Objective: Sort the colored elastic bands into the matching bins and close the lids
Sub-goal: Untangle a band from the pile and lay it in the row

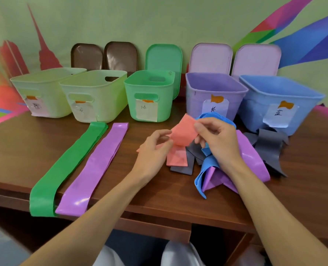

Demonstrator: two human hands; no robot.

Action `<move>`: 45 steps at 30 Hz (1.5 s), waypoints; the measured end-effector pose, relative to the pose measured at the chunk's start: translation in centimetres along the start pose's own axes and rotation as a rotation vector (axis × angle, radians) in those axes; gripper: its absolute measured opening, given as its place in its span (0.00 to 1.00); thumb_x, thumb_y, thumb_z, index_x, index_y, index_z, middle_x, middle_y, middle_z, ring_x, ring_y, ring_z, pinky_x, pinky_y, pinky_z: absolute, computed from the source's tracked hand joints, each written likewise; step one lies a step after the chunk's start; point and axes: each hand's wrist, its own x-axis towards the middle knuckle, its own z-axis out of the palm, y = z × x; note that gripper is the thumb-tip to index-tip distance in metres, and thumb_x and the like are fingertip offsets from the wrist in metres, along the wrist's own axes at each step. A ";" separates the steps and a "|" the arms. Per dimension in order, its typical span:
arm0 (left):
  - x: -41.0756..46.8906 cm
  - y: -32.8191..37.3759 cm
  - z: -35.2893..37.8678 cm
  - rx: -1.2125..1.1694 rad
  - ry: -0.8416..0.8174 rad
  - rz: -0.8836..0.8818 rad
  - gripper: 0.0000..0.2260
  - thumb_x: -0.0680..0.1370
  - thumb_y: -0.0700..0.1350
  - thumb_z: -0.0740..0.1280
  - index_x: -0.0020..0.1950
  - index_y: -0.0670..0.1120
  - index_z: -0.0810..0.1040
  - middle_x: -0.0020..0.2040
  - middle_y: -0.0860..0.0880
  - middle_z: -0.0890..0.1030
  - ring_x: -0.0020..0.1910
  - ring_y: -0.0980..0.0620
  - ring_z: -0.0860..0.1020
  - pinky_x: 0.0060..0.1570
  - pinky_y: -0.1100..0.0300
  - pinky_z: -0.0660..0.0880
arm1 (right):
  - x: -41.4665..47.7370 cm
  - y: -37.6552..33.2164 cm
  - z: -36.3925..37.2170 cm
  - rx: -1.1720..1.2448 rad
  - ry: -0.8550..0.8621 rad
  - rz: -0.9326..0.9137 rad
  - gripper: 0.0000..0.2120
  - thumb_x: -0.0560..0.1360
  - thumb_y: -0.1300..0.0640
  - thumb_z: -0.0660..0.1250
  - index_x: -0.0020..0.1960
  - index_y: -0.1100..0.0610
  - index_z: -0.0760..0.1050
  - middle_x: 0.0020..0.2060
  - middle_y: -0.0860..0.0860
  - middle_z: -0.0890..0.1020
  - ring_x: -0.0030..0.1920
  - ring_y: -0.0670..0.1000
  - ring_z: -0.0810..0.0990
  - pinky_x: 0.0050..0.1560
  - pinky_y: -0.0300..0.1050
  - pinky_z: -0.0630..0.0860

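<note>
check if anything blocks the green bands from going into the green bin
Nothing visible does. The green bin stands open, its lid propped behind it; only the flat purple band lies between it and the green bands. The left hand and right hand hold the pink band.

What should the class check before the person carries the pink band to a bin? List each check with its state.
1. Grip: left hand and right hand pinch the pink band: ok.
2. Release: pink band free of the pile: cannot tell; its lower end lies on a grey band.
3. Access: leftmost pale bin open: ok.
4. Target: its label readable: not ok, blurred.
</note>
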 end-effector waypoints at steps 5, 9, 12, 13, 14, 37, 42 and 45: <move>0.8 0.8 0.2 0.415 -0.073 0.062 0.19 0.76 0.46 0.67 0.66 0.51 0.72 0.58 0.52 0.74 0.61 0.53 0.69 0.67 0.52 0.64 | 0.0 -0.5 -0.3 0.191 0.106 0.021 0.03 0.75 0.64 0.68 0.45 0.57 0.80 0.27 0.52 0.81 0.27 0.49 0.77 0.32 0.38 0.75; 3.7 1.1 0.0 0.623 -0.087 0.058 0.16 0.75 0.48 0.67 0.62 0.50 0.75 0.60 0.46 0.73 0.62 0.46 0.69 0.63 0.48 0.66 | 0.2 -0.6 -0.4 0.340 0.143 0.037 0.03 0.75 0.65 0.67 0.46 0.59 0.78 0.29 0.52 0.82 0.30 0.51 0.80 0.33 0.39 0.76; 5.6 1.4 -0.2 0.672 -0.134 0.053 0.11 0.74 0.49 0.70 0.54 0.49 0.79 0.56 0.45 0.74 0.58 0.45 0.72 0.61 0.48 0.69 | 0.4 -0.7 -0.7 0.424 0.184 0.051 0.04 0.75 0.66 0.66 0.44 0.58 0.78 0.30 0.52 0.82 0.31 0.52 0.81 0.33 0.39 0.77; 6.1 1.6 -0.3 0.646 -0.153 0.067 0.09 0.73 0.49 0.70 0.51 0.48 0.80 0.53 0.47 0.76 0.55 0.46 0.74 0.59 0.49 0.71 | 0.4 -0.6 -0.7 0.422 0.211 0.057 0.05 0.75 0.66 0.66 0.44 0.58 0.78 0.31 0.52 0.82 0.31 0.51 0.82 0.33 0.38 0.77; 6.5 1.9 -0.7 0.578 -0.164 0.070 0.06 0.74 0.47 0.70 0.47 0.47 0.80 0.49 0.48 0.78 0.51 0.48 0.77 0.55 0.51 0.74 | 0.5 -0.5 -0.8 0.401 0.252 0.061 0.05 0.75 0.66 0.66 0.44 0.58 0.77 0.31 0.51 0.83 0.31 0.50 0.82 0.33 0.37 0.77; 3.7 4.5 -2.5 0.151 -0.298 0.015 0.02 0.77 0.39 0.67 0.44 0.44 0.78 0.36 0.52 0.79 0.32 0.63 0.76 0.32 0.72 0.72 | 1.1 0.1 -2.1 0.615 0.546 0.191 0.08 0.76 0.65 0.67 0.53 0.67 0.77 0.45 0.57 0.84 0.46 0.52 0.85 0.49 0.38 0.80; 2.2 7.2 -4.4 0.053 -0.182 0.027 0.06 0.78 0.42 0.67 0.50 0.41 0.79 0.41 0.47 0.81 0.32 0.62 0.77 0.29 0.72 0.70 | 0.9 0.1 -1.7 0.326 0.451 0.109 0.02 0.76 0.64 0.67 0.46 0.61 0.78 0.41 0.57 0.83 0.41 0.50 0.85 0.43 0.36 0.79; 1.3 7.2 -6.0 0.132 -0.184 0.015 0.05 0.77 0.47 0.67 0.48 0.47 0.81 0.46 0.48 0.82 0.40 0.57 0.77 0.38 0.66 0.71 | 0.9 -0.3 -1.5 0.167 0.410 0.082 0.03 0.76 0.64 0.67 0.47 0.62 0.79 0.40 0.56 0.83 0.38 0.49 0.85 0.42 0.37 0.80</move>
